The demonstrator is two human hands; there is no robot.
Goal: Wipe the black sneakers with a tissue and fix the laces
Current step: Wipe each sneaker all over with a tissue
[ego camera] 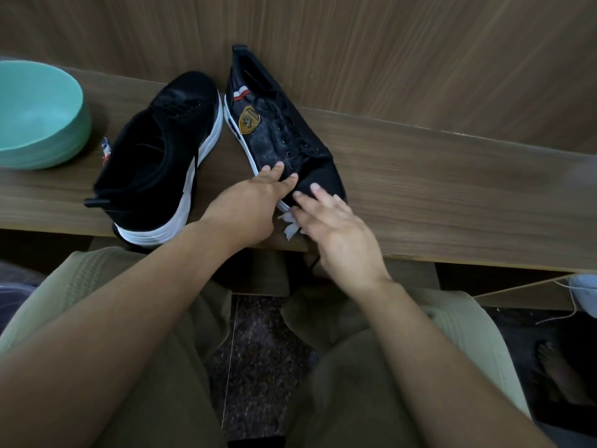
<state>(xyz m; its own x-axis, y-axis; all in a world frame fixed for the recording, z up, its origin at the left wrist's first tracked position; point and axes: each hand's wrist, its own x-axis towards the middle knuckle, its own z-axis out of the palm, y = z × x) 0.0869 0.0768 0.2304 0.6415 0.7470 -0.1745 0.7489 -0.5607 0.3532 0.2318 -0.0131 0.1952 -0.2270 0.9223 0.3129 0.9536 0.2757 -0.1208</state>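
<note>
Fingers [281, 173] of the left hand [248, 211] lie straight on a black sneaker [284, 137]; the right hand [336, 231] presses a tissue [290, 226] at its toe. The wooden bench [452, 189] meets a wood-panelled wall [387, 53]. The sneaker runs toe-near, heel-far, beside a second sneaker [161, 156] and green bowl [38, 118].

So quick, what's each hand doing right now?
Left hand: open, straight fingers resting on the badge sneaker.
Right hand: open, fingers pressing the tissue at the sneaker's toe.

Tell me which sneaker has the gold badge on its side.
The right sneaker, the laced one both hands touch. The left sneaker has a thick white sole and no badge.
</note>
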